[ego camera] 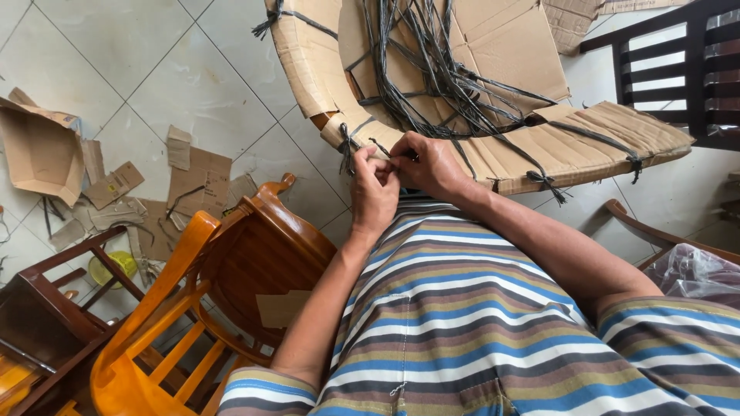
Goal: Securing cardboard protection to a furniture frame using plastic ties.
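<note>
Both hands meet at the near edge of a curved cardboard-wrapped piece (493,92), which fills the view toward twelve o'clock. The left hand (373,192) and right hand (428,164) each pinch a dark plastic strap (351,142) in a tight grip, fingertips touching. More loose straps (432,69) trail across the cardboard. An orange wooden chair (166,308) stands at eight o'clock, with cardboard scraps (193,173) on the tiled floor (177,69) at ten.

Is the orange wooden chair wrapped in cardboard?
No, the orange chair is bare wood; the cardboard wraps another piece.
</note>
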